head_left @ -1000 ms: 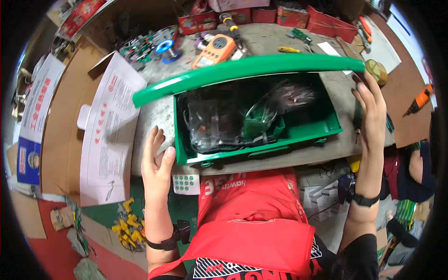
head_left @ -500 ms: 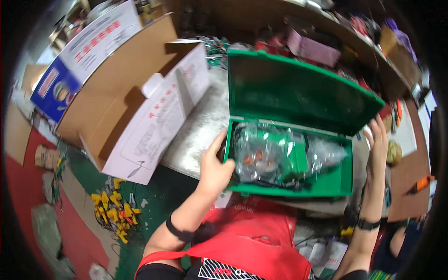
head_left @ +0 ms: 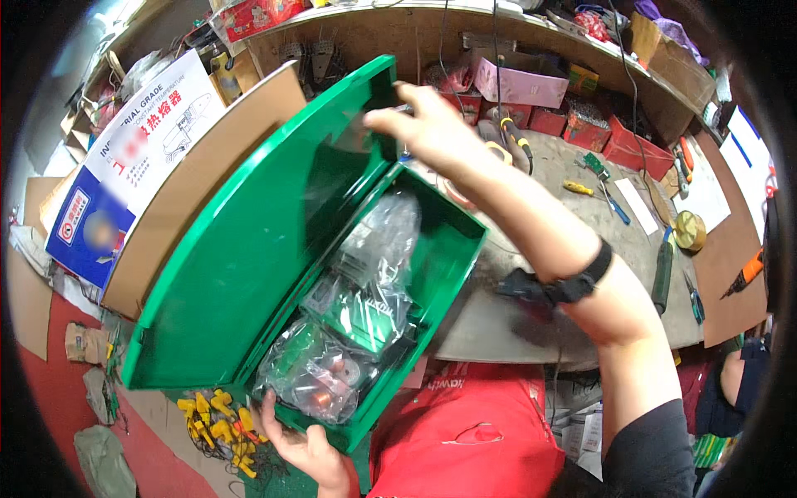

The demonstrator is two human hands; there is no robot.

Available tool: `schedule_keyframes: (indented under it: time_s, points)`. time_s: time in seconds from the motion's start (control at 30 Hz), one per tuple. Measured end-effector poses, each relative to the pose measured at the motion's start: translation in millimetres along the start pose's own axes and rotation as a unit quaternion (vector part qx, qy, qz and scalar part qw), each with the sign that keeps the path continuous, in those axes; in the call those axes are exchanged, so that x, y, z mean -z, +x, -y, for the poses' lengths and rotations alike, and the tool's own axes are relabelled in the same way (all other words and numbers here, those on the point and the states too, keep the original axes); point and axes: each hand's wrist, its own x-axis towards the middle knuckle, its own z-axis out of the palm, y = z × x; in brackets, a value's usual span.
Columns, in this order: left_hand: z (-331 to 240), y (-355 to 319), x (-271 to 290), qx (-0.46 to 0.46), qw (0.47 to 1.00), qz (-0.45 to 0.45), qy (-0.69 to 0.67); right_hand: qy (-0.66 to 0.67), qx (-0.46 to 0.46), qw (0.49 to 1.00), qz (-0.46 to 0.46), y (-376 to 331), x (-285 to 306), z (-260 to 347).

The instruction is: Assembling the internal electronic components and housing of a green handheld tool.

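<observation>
A green case [head_left: 224, 257] with its lid up is held tilted in the middle-left, over the opened carton [head_left: 199, 183]. My left hand [head_left: 307, 452] grips its near lower corner, fingers against the end wall. At the far end, my right hand [head_left: 427, 124] grips the edge of the lid, its fingers reaching over the inside. Within the case lie clear plastic bags: one with copper-coloured and grey round parts [head_left: 324, 386], one around a green piece [head_left: 361, 319], and a crumpled bag [head_left: 386, 228]. The case hides most of the carton.
On the worktable [head_left: 498, 324] at right lie a yellow-handled screwdriver [head_left: 578, 187], a green circuit board [head_left: 594, 163], a tape roll [head_left: 691, 231] and a green-handled tool [head_left: 662, 278]. Red parts bins [head_left: 635, 148] line the back. Several yellow pieces with cables [head_left: 220, 423] lie at lower left.
The case has moved left from the table and turned so its length runs from near left to far right, over the carton. My right hand has shifted left onto the lid's end.
</observation>
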Motion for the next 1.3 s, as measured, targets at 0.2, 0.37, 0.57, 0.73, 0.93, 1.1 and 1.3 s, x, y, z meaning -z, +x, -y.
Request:
schedule_keyframes:
  time_s: [0.2, 0.37, 0.57, 0.73, 0.93, 1.1, 1.3]
  points:
    - [-10, -7, -7, 0.055, 0.996, 0.068, 0.03, 0.063, 0.016, 0.989, 0.131, 52, -56, -55]
    - [-1, -6, -8, -0.006, 0.975, 0.173, 0.137, -0.035, 0.022, 0.985, 0.168, 50, -65, -33]
    - [-26, 37, -18, -0.304, 0.913, 0.148, 0.227, -0.137, 0.156, 0.967, 0.147, 29, -59, -35]
    - [-32, 86, -64, -0.325, 0.831, 0.265, 0.365, -0.148, 0.162, 0.972, 0.083, -33, -28, -18]
    - [-70, 103, -75, -0.404, 0.835, 0.196, 0.318, -0.372, 0.084, 0.883, 0.275, -122, -29, -18]
    - [-82, 85, -44, -0.512, 0.803, -0.038, 0.302, -0.385, 0.139, 0.873, 0.264, -109, -94, -30]
    - [-32, 60, -36, -0.522, 0.809, 0.065, 0.264, -0.163, 0.046, 0.981, 0.098, -77, -96, -50]
